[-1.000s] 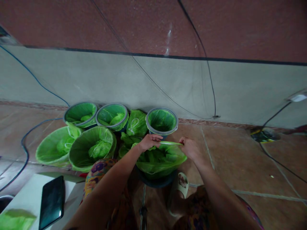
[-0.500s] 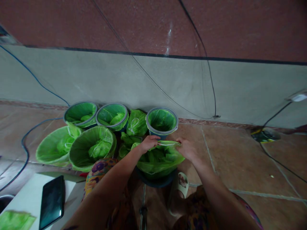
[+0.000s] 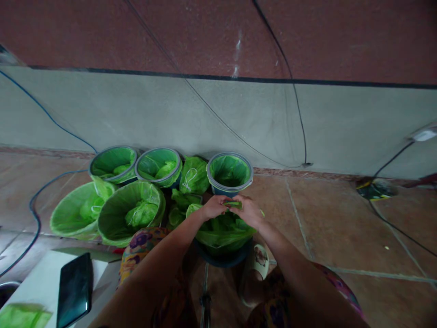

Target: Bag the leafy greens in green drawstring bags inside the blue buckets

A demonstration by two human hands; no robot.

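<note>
A green plastic bag (image 3: pixel 221 240) lines a dark bucket (image 3: pixel 223 259) between my feet, its mouth open with more green plastic bunched inside. At the far side of the rim my left hand (image 3: pixel 215 206) pinches the bag's edge. Close beside it, my right hand (image 3: pixel 250 211) is closed on the same edge, the fingers of both hands almost meeting. A short gathered strip of green film shows between them. The fingertips partly cover what they grip. Just beyond my hands stands a grey-rimmed bucket (image 3: pixel 229 187) with a green liner.
Several green-lined buckets (image 3: pixel 159 182) stand to the left, with a tied green bag (image 3: pixel 194 175) by the wall. A phone (image 3: pixel 74 289) lies on a white surface (image 3: pixel 37 273) at lower left. A blue cable (image 3: pixel 36 205) and a power cord (image 3: pixel 399 241) cross the floor.
My right hand has moved left to meet my left hand. The edge with its white drawstring, stretched between them before, is now gathered. The buckets have stayed in place.
</note>
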